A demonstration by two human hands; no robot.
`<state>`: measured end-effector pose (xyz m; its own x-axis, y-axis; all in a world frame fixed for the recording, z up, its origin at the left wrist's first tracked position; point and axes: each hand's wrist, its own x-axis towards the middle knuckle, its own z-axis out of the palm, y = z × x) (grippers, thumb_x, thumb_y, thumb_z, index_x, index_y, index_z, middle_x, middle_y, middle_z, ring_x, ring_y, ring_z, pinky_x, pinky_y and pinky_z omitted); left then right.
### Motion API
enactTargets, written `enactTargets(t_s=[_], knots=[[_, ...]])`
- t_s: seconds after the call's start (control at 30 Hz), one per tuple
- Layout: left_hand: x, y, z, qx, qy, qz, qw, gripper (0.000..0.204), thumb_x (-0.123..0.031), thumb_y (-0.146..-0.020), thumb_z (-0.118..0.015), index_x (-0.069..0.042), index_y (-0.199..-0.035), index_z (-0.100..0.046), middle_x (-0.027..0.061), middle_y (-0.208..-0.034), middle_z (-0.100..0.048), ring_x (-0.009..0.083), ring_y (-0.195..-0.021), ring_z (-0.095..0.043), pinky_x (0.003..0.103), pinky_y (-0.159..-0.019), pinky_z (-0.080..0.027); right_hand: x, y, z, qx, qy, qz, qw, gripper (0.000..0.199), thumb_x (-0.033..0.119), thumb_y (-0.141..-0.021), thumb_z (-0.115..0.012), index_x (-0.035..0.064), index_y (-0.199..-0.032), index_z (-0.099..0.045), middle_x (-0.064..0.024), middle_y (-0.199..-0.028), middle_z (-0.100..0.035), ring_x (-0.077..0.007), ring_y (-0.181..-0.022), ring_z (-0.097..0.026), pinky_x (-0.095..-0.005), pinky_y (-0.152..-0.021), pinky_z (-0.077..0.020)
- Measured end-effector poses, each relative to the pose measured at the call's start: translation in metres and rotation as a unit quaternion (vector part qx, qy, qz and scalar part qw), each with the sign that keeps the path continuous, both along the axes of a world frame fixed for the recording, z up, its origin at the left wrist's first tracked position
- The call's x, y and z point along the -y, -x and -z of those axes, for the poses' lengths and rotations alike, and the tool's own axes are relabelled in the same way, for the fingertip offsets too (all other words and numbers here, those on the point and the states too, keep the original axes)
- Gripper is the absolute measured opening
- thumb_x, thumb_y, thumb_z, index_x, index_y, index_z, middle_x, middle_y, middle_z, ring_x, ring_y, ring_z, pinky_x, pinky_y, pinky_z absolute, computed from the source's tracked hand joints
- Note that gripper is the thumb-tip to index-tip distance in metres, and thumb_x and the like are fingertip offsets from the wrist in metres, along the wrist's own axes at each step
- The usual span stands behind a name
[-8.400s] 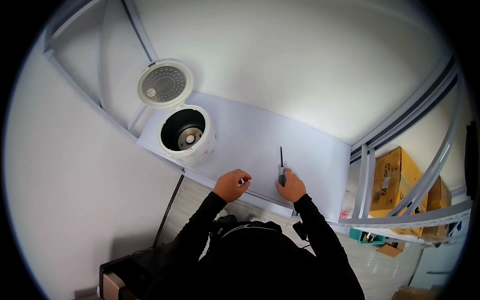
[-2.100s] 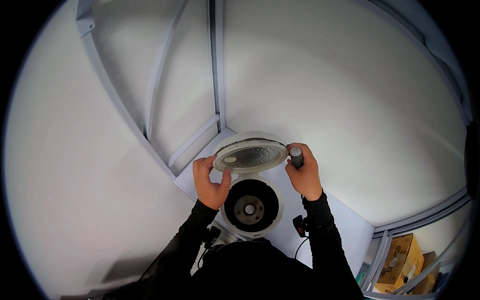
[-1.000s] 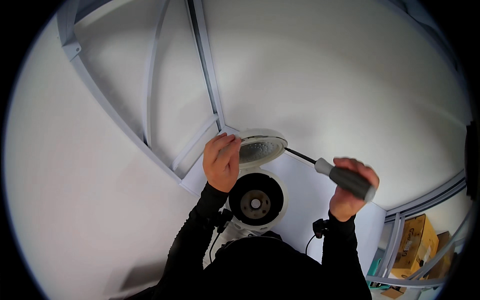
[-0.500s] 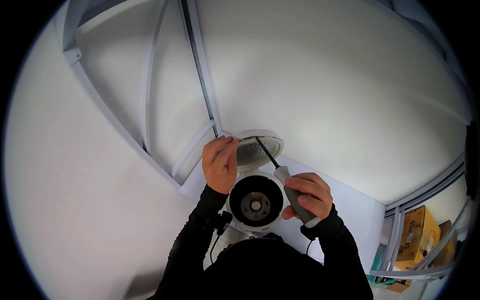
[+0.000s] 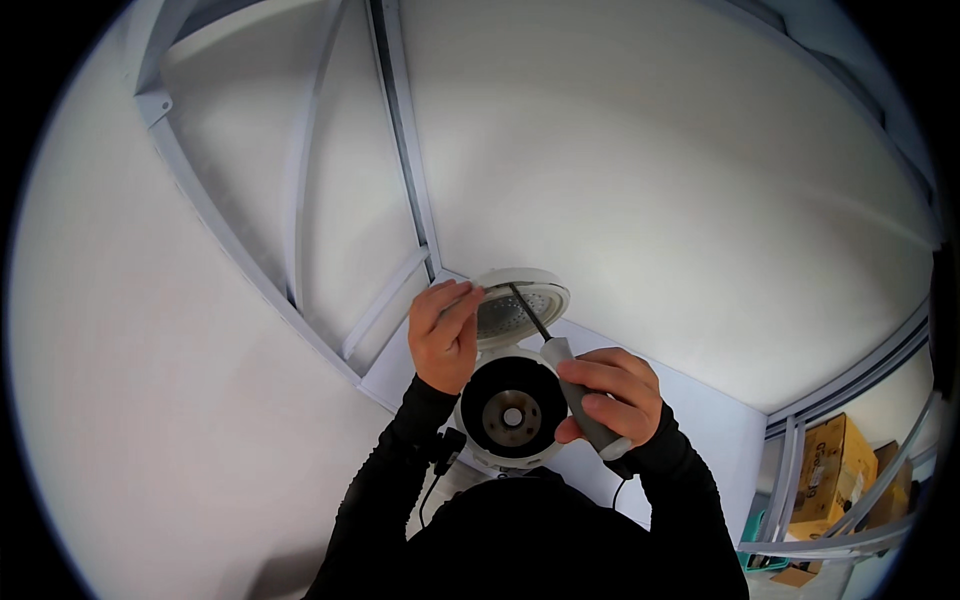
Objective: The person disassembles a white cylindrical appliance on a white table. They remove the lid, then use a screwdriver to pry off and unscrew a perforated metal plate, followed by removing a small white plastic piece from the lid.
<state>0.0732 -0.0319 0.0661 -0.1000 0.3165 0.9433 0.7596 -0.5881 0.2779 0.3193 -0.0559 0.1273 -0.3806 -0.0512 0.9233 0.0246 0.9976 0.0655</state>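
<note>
"Start at the left. What's that hand doing?"

"The left hand [image 5: 442, 338] is about where it was a second ago, by the left edge of the lid [image 5: 500, 314]; its fingers are bent and close together, tips at the rim. I can't tell whether they pinch it or only rest there"

"And the lid itself?"

"Raised and tilted at the far side of the cooker [image 5: 487, 457], its dotted inner face showing. The cooker stands on the pale table [image 5: 700, 420]"

"So what has changed?"

"The screwdriver [image 5: 577, 396]. A second ago its tip was at the lid's right edge, the handle well out to the right; now the shaft slants across the lid to the upper rim, much as half a second ago"

"Held how?"

"In the right hand [image 5: 630, 395], fingers wrapped round the grey handle, nearer the cooker than a second ago"

"Meaning what for the work?"

"My reading: it has passed from the lid's side to its upper rim, with the left hand there as a steady. Whether the tip sits in the seam is too small to tell"

"Anything further right?"

"A cardboard box [image 5: 828, 480], beyond the table"
</note>
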Motion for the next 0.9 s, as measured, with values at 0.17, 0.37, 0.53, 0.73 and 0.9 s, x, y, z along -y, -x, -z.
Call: enactTargets(t_s=[0.17, 0.37, 0.53, 0.73, 0.9], knots=[[0.000, 0.000, 0.000, 0.001, 0.005, 0.003, 1.000, 0.030, 0.012, -0.081, -0.075, -0.004, -0.106, -0.078, 0.0111, -0.113, -0.071, 0.0331, -0.108, -0.068, 0.041, -0.090, -0.057, 0.005, 0.014, -0.005, 0.030, -0.066, 0.053, 0.996, 0.038, 0.032, -0.091, -0.081, 0.0116, -0.111, -0.056, -0.0148, -0.118, -0.071, -0.0250, -0.078, -0.065, -0.0331, -0.063, -0.0591], [0.002, -0.002, -0.002, -0.008, 0.003, 0.015, 1.000, 0.033, 0.012, -0.079, -0.076, -0.005, -0.107, -0.079, 0.0100, -0.112, -0.072, 0.0334, -0.108, -0.068, 0.042, -0.090, -0.057, 0.014, 0.041, -0.007, 0.067, -0.086, 0.141, 0.984, 0.027, 0.018, -0.084, -0.076, 0.0211, -0.106, -0.061, -0.0068, -0.113, -0.068, -0.0201, -0.075, -0.059, -0.0302, -0.061, -0.0526], [0.001, -0.002, 0.004, -0.006, -0.004, 0.024, 1.000, 0.041, 0.010, -0.074, -0.075, -0.010, -0.109, -0.079, 0.0065, -0.114, -0.072, 0.0357, -0.106, -0.068, 0.044, -0.090, -0.056, 0.017, 0.060, -0.023, 0.081, -0.084, 0.166, 0.979, 0.032, 0.014, -0.079, -0.074, 0.0211, -0.108, -0.061, -0.0047, -0.105, -0.064, -0.0169, -0.068, -0.055, -0.0303, -0.058, -0.0478], [0.008, -0.004, -0.002, -0.004, 0.011, 0.014, 1.000, 0.039, 0.010, -0.073, -0.074, -0.011, -0.106, -0.079, 0.0072, -0.115, -0.072, 0.0364, -0.107, -0.068, 0.044, -0.089, -0.057, 0.000, 0.059, -0.047, 0.086, 0.038, 0.127, 0.987, 0.033, 0.023, -0.083, -0.076, 0.0120, -0.109, -0.060, -0.0077, -0.100, -0.065, -0.0232, -0.069, -0.062, -0.0346, -0.060, -0.0509], [0.008, -0.001, -0.002, -0.019, 0.000, 0.026, 0.999, 0.037, 0.008, -0.073, -0.075, -0.010, -0.104, -0.078, 0.0071, -0.115, -0.071, 0.0369, -0.108, -0.068, 0.044, -0.089, -0.057, -0.012, 0.056, -0.055, 0.006, 0.141, 0.077, 0.987, 0.047, 0.028, -0.079, -0.087, 0.0092, -0.110, -0.058, -0.0126, -0.104, -0.070, -0.0346, -0.080, -0.070, -0.0388, -0.068, -0.0576]])
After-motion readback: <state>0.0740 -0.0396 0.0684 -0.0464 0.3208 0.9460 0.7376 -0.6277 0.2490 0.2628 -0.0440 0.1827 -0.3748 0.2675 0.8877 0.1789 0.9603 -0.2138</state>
